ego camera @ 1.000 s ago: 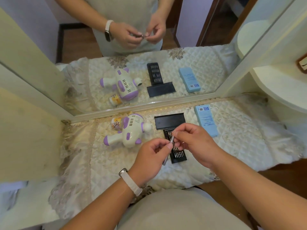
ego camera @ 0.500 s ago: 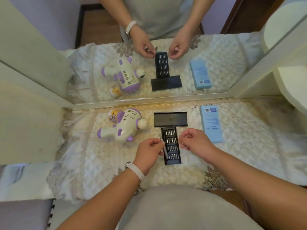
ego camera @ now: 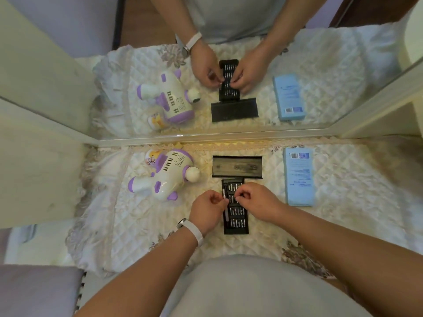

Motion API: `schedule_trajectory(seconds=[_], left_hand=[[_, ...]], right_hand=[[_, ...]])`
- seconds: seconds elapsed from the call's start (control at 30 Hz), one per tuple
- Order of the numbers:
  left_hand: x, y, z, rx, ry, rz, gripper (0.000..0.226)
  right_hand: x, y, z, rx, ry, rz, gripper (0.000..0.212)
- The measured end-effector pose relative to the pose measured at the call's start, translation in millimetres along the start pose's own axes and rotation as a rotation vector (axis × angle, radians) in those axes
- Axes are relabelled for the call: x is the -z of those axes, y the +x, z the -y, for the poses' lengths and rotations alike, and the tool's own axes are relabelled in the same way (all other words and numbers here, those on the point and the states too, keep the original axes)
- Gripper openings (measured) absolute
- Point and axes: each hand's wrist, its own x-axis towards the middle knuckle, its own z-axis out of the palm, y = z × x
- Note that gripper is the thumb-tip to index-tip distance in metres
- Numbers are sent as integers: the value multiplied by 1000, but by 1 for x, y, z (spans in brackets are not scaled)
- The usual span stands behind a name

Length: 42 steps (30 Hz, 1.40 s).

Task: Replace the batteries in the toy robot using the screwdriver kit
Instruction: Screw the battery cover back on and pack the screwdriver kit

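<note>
Biggest risk here is those tiny bits. The right hand (ego camera: pixel 256 201) is pinched down over the upper rows of the bit tray (ego camera: pixel 235 207), fingertips closed together on what looks like one bit, though it's too small to say for sure it's actually gripped. If it slips, it lands on a puffy quilted cloth (ego camera: pixel 119 225) full of dips and stitching, so a small bit could roll into a fold and vanish. My guess, anyway.

The left hand (ego camera: pixel 209 208) is closed around the thin silver screwdriver handle (ego camera: pixel 225 202), which runs along the left edge of the tray. It's held pretty loosely near the top, so pushing a bit into the end could knock it sideways, or nudge the tray since it just sits on soft fabric.

The toy robot (ego camera: pixel 169 176) is lying on its side, left of centre in the frame, well apart from both hands and untouched. It's rounded and glossy, so I'd expect it to rock on that cloth once the screw gets pressure.

The tray's black lid (ego camera: pixel 237 167) lies just above the tray, and a light blue box (ego camera: pixel 298 176) sits off to the right. A big mirror (ego camera: pixel 229 65) fills the upper half of the frame, reflecting everything. Looks like a dressing table with cream panels on both sides.
</note>
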Motion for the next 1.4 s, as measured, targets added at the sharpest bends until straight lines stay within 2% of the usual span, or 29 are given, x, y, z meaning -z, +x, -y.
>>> schedule_trajectory(seconds=[0.23,0.43,0.57,0.77,0.93,1.03,1.27,1.4], left_hand=[[1,4,2,-23,138,53,20],[0,3,5,-22,151,-2,10],[-3,1,4,7,146,0,12],[-6,-3,2,51,-28,24,3],[2,-12,-6,76,-283,78,5],[10,-17,-17,28,-376,77,6],[23,-33,-48,-114,-419,22,5],[27,-45,-58,-162,-451,-8,13]], right_hand=[[-5,2,-6,54,-52,-4,14],[-16,-3,-3,-17,-62,-83,10],[-21,-5,1,-133,-23,-192,28],[-22,-2,7,-232,148,-184,63],[-7,-4,12,-256,355,-128,38],[7,-8,18,-226,420,-104,32],[30,-23,46,-83,675,-104,26],[36,-35,58,-43,708,-156,21]])
